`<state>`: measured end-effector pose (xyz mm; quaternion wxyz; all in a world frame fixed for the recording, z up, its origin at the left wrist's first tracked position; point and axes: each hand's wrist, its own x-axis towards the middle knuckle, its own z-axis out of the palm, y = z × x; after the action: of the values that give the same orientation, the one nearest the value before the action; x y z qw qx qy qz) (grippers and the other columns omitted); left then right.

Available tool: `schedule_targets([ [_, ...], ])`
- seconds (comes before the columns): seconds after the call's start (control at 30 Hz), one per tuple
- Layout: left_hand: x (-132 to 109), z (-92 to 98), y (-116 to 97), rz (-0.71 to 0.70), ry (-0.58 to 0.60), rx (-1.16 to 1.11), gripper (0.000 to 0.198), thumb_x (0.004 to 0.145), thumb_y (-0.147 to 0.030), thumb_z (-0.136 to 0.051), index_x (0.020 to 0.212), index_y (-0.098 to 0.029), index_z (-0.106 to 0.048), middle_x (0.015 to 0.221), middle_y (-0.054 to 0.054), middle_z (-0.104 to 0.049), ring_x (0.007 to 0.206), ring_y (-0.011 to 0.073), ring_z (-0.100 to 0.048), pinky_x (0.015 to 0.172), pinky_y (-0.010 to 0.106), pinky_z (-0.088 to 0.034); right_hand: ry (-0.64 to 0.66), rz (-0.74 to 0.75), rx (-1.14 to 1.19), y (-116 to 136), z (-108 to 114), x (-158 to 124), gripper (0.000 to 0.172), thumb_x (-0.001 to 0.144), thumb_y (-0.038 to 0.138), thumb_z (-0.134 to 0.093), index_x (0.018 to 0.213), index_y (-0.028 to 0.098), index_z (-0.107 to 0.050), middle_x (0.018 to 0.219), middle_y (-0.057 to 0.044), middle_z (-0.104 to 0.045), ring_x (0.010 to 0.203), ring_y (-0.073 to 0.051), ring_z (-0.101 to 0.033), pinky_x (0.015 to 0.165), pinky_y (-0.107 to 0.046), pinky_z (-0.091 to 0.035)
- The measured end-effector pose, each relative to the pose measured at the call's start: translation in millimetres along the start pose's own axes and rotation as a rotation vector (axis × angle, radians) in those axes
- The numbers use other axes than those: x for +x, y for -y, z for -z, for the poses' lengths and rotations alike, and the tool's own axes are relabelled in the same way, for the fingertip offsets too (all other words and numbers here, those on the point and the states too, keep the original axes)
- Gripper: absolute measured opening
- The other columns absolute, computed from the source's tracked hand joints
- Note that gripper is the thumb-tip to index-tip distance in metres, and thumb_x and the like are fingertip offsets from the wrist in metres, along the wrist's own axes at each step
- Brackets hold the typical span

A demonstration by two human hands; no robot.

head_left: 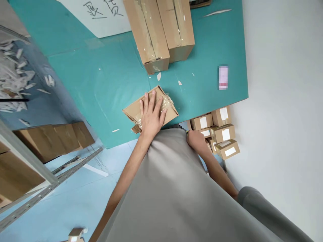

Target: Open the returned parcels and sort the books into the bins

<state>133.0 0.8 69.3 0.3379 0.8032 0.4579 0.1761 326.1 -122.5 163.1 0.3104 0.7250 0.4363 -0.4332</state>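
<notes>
A small cardboard box (133, 109) with torn, crinkled clear tape lies askew near the front edge of the green table. My left hand (151, 116) rests flat on top of it, fingers spread. Beside my grey shirt (174, 161), at the table's edge, my right hand (198, 139) is closed in a fist. A sliver of yellow-green shows at its knuckles, but the rest of what it grips is hidden.
Two long taped cartons (151, 33) stand on the green table (106, 80), beside a white sign (111, 20). A blurred pink item (223, 77) lies right. Labelled boxes (224, 132) are stacked below, against the wall (282, 84). A metal shelf (75, 166) stands left.
</notes>
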Motion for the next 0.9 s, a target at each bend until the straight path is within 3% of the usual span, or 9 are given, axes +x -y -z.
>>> schedule_targets([
  [0.13, -4, 3.3, 4, -0.027, 0.029, 0.021, 0.065, 0.117, -0.053, -0.049, 0.177, -0.028, -0.048, 0.191, 0.009, -0.028, 0.181, 0.0361, -0.007, 0.146, 0.068, -0.001, -0.186, -0.104, 0.142, -23, -13, 26, 0.037, 0.115, 0.023, -0.047, 0.131, 0.010, -0.078, 0.122, -0.028, -0.083, 0.120, -0.037, -0.082, 0.099, -0.040, -0.060],
  [0.23, -13, 8.8, 10, -0.036, 0.039, 0.020, 0.066, 0.117, -0.053, -0.049, 0.179, -0.030, -0.045, 0.192, 0.008, -0.027, 0.181, 0.0360, -0.008, 0.146, 0.067, -0.001, -0.328, 0.013, 0.436, -22, -5, 81, 0.036, 0.118, 0.029, -0.046, 0.129, 0.011, -0.075, 0.121, -0.024, -0.085, 0.111, -0.032, -0.084, 0.095, -0.036, -0.061],
  [0.3, -24, 15.5, 18, -0.037, 0.031, 0.020, 0.067, 0.117, -0.054, -0.049, 0.180, -0.031, -0.044, 0.192, 0.008, -0.027, 0.181, 0.0362, -0.008, 0.146, 0.067, -0.001, -0.304, 0.152, 0.723, -9, 1, 129, 0.038, 0.120, 0.031, -0.040, 0.136, 0.014, -0.070, 0.122, -0.017, -0.086, 0.104, -0.025, -0.085, 0.089, -0.031, -0.063],
  [0.37, -40, 25.4, 30, -0.022, 0.013, 0.022, 0.069, 0.117, -0.058, -0.048, 0.179, -0.031, -0.044, 0.191, 0.009, -0.028, 0.181, 0.0368, -0.008, 0.146, 0.067, -0.001, -0.350, 0.230, 0.866, 11, 5, 172, 0.039, 0.120, 0.030, -0.037, 0.139, 0.016, -0.068, 0.131, -0.016, -0.084, 0.111, -0.022, -0.083, 0.090, -0.030, -0.064],
  [0.5, -83, 53.5, 54, 0.059, -0.050, 0.001, 0.076, 0.115, -0.071, -0.044, 0.179, -0.030, -0.045, 0.191, 0.011, -0.028, 0.181, 0.0385, -0.009, 0.146, 0.067, -0.005, -0.353, 0.342, 0.719, 57, 13, 212, 0.034, 0.117, 0.035, -0.046, 0.123, 0.015, -0.072, 0.128, -0.016, -0.084, 0.116, -0.022, -0.077, 0.101, -0.029, -0.058],
  [0.6, -115, 76.3, 61, 0.142, -0.133, -0.049, 0.079, 0.114, -0.075, -0.041, 0.180, -0.032, -0.042, 0.192, 0.010, -0.026, 0.180, 0.0382, -0.014, 0.146, 0.066, -0.013, -0.343, 0.440, 0.608, 77, 21, 200, 0.038, 0.115, 0.032, -0.039, 0.120, 0.014, -0.072, 0.125, -0.014, -0.083, 0.114, -0.021, -0.074, 0.101, -0.027, -0.055],
  [0.7, -137, 90.1, 60, 0.224, -0.242, -0.127, 0.076, 0.116, -0.075, -0.033, 0.181, -0.037, -0.039, 0.192, 0.008, -0.029, 0.179, 0.0349, -0.024, 0.146, 0.062, -0.020, -0.373, 0.499, 0.574, 81, 26, 164, 0.041, 0.115, 0.033, -0.034, 0.123, 0.014, -0.070, 0.123, -0.013, -0.082, 0.112, -0.021, -0.074, 0.098, -0.027, -0.053],
  [0.8, -141, 86.6, 63, 0.293, -0.307, -0.258, 0.082, 0.112, -0.081, -0.042, 0.181, -0.037, -0.041, 0.189, 0.010, -0.035, 0.177, 0.0351, -0.031, 0.143, 0.060, -0.030, -0.485, 0.430, 0.464, 74, 26, 121, 0.045, 0.118, 0.038, -0.030, 0.127, 0.016, -0.069, 0.119, -0.014, -0.080, 0.112, -0.025, -0.074, 0.098, -0.031, -0.053],
  [0.9, -129, 66.3, 77, 0.361, -0.305, -0.432, 0.091, 0.105, -0.084, -0.060, 0.178, -0.032, -0.047, 0.187, 0.016, -0.038, 0.176, 0.0381, -0.033, 0.138, 0.057, -0.042, -0.559, 0.294, 0.380, 65, 17, 89, 0.051, 0.120, 0.042, -0.025, 0.135, 0.016, -0.067, 0.121, -0.018, -0.079, 0.113, -0.029, -0.073, 0.098, -0.035, -0.053],
])
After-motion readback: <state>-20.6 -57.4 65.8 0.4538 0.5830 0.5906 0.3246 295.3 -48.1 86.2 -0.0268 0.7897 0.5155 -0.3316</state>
